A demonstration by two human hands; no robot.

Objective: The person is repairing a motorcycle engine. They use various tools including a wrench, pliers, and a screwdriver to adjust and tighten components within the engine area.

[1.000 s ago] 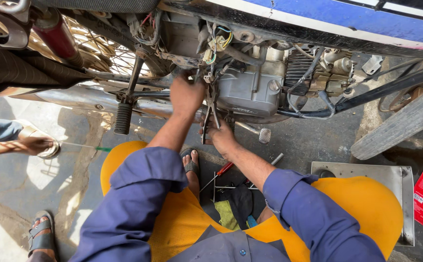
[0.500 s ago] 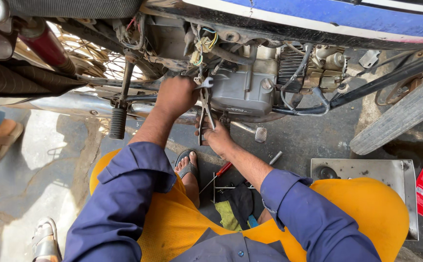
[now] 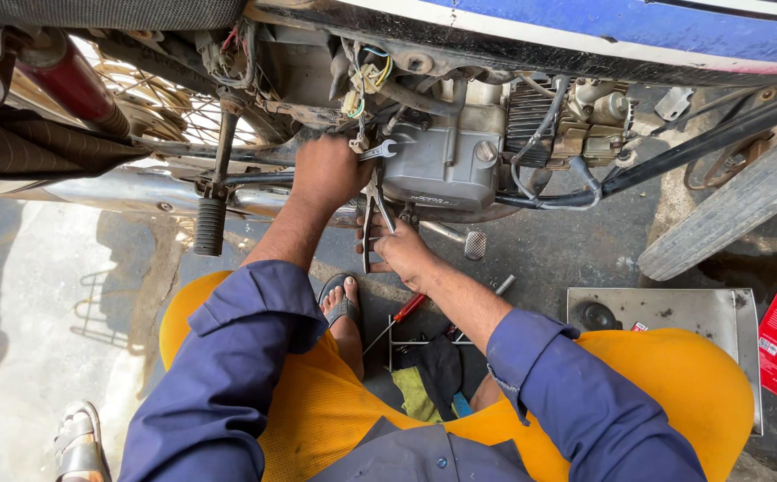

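Listing by size, I log the motorcycle point(image 3: 495, 54), its grey engine case point(image 3: 442, 170), a metal tray point(image 3: 674, 312) on the floor, then a red-handled screwdriver point(image 3: 402, 314). My left hand point(image 3: 328, 171) closes its grip on an open-end spanner point(image 3: 378, 152) at the engine's left side. My right hand point(image 3: 402, 253) wraps pliers point(image 3: 372, 214) just below.

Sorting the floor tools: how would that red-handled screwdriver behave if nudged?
The red-handled screwdriver lies flat on the concrete floor, and its round handle would probably let it roll. It looks stiff and light. Any grease might make it slippery.
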